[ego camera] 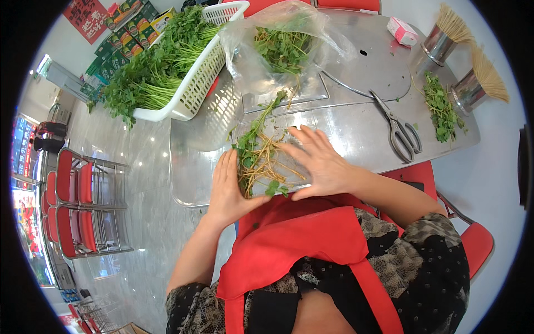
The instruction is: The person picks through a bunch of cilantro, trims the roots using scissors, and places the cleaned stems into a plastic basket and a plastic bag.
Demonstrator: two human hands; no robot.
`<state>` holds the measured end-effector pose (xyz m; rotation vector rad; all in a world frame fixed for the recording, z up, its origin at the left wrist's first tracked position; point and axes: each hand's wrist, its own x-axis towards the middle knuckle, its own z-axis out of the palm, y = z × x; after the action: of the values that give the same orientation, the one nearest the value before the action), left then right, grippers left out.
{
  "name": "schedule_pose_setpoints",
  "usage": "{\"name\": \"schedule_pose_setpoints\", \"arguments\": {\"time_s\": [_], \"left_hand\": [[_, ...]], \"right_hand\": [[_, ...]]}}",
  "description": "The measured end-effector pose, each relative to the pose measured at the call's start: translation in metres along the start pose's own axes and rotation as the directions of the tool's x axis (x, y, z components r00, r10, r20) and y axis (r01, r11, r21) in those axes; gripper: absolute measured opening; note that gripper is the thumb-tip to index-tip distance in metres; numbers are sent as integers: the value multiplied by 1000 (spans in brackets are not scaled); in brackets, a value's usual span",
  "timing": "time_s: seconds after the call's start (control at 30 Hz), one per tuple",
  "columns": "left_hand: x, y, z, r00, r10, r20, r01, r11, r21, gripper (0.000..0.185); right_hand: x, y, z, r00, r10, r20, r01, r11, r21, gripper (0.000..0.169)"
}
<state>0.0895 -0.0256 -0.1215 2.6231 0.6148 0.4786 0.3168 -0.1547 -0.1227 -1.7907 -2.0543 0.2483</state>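
Note:
Roots and leafy scraps of green herbs [267, 160], probably cilantro, lie in a loose pile near the front edge of the metal table [350, 133]. My left hand [228, 188] rests along the pile's left side, fingers pointing forward and thumb stretched inward. On the other side my right hand [319, 160] spreads its fingers, the tips close to the roots. Neither hand grips anything. Beyond the pile, a clear plastic bag [240, 46] stands with its mouth spread, holding leafy trimmings [285, 48]. Gray-handled scissors [396, 129] lie to the right of my right hand.
A white perforated basket [196, 89] heaped with green herbs [167, 67] stands at back left. On the right are a small herb bunch [442, 108], two metal holders [440, 44] of thin sticks and a pink-white tissue pack [402, 31]. Red chairs [85, 208] stand left.

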Motion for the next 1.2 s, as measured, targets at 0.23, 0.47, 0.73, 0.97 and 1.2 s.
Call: {"name": "schedule_pose_setpoints", "arguments": {"time_s": [0.23, 0.47, 0.73, 0.97, 1.2], "left_hand": [[31, -29, 31, 974, -113, -196, 91, 989, -120, 59], [50, -16, 31, 741, -600, -302, 225, 646, -730, 44], [83, 17, 30, 679, -691, -248, -66, 279, -958, 37], [102, 17, -8, 759, -478, -442, -48, 636, -770, 48], [161, 4, -23, 806, -428, -409, -65, 623, -779, 16]], "right_hand": [[112, 22, 33, 984, -154, -87, 154, 988, 1, 96], [145, -7, 59, 941, -324, -96, 335, 934, 124, 40], [129, 9, 44, 988, -67, -137, 115, 921, 372, 22], [76, 71, -47, 964, 224, -142, -8, 557, 830, 22], [180, 101, -80, 886, 178, -429, -16, 935, 354, 24]]}}
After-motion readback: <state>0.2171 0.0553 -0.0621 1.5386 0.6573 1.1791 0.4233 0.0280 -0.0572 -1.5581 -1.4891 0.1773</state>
